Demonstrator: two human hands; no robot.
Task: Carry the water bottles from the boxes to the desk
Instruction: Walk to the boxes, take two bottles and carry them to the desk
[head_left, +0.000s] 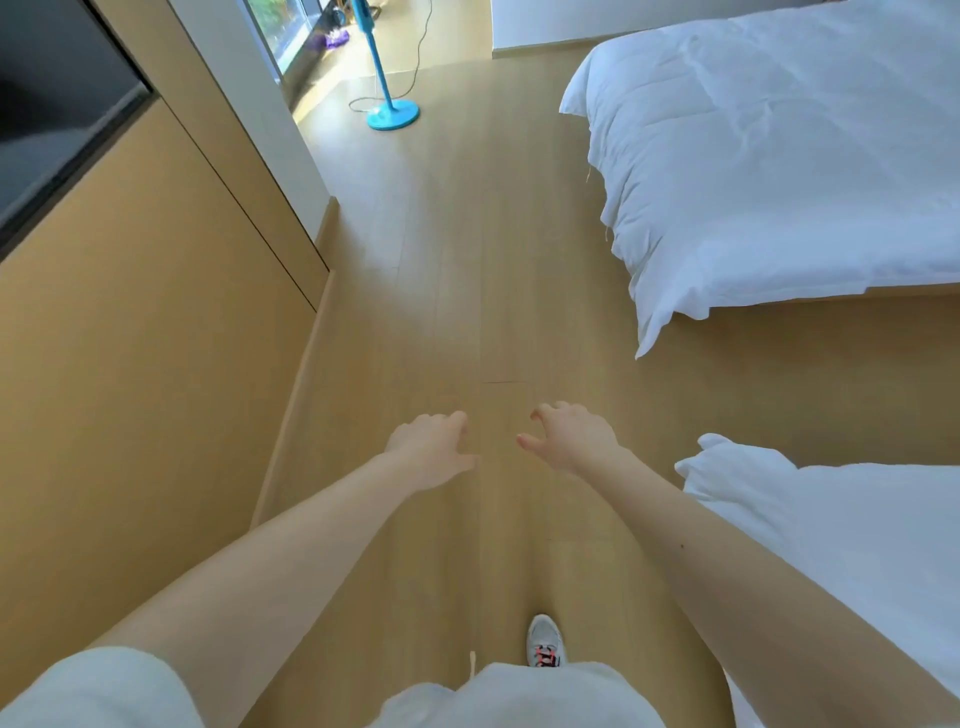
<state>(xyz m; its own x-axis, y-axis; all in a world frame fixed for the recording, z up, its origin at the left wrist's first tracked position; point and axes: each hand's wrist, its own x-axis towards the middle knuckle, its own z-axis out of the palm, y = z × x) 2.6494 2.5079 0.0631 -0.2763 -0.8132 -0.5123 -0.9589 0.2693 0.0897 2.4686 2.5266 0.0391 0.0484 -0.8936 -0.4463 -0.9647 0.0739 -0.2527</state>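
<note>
Two bare forearms reach forward over the light wooden plank floor. The left hand and the right hand hang side by side above the floor, palms down and near each other but apart. Each hand is loose, its fingers gently curled downward and its thumb turned inward towards the other hand; neither grips or touches anything. The water bottles do not show in this view, so where they are cannot be told.

Near the bottom edge, a white sneaker with pink laces stands on the floor, just beyond the person's white garment. A white sleeve covers the left upper arm at the near left corner.

Along the left runs a tan wood-panelled wall, with a dark glossy screen set into it at the far left. Beyond it stands a white pillar, and beside that a glass window.

On the far floor stands a turquoise fan stand with a round base, a thin cord looping beside it. A small purple object lies further off, too blurred to identify.

On the far right, a rumpled white duvet hangs over a bed's edge. On the near right, a second white duvet lies under the right forearm.
</note>
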